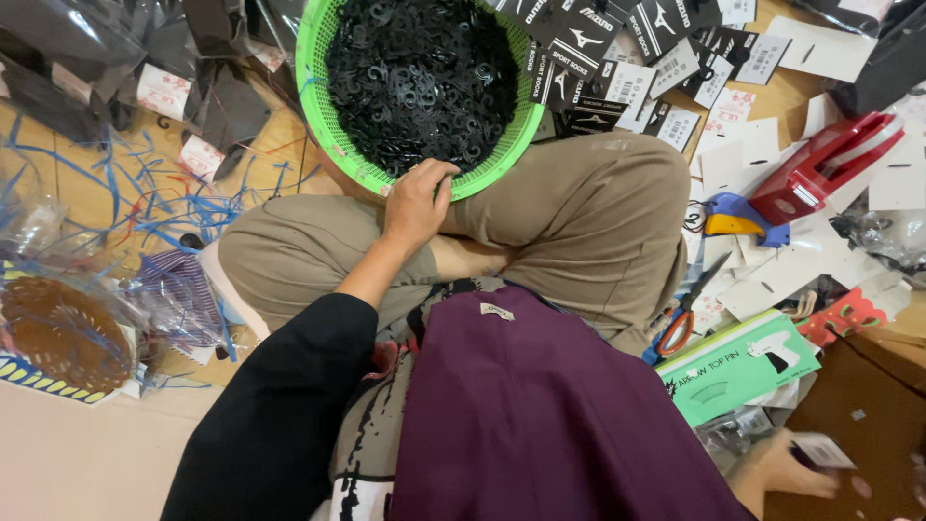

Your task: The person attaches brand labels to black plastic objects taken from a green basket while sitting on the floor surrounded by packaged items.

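I sit cross-legged on a wooden floor. My left hand (417,201) rests with curled fingers on the near rim of a green plastic basket (318,87) full of small black plastic hooks (420,72). Whether a hook is pinched in its fingers is hidden. My right hand (786,471) is at the lower right, fingers closed on a small white card tag (822,450) over a brown cardboard box (863,415). A purple cloth (540,415) lies across my lap.
Black and white sock header cards (617,48) lie beyond the basket. At right are a red tool (820,164), a blue and yellow tagging gun (738,217), orange-handled scissors (675,328) and a green box (738,362). Blue straps (164,207) and plastic bags lie at left.
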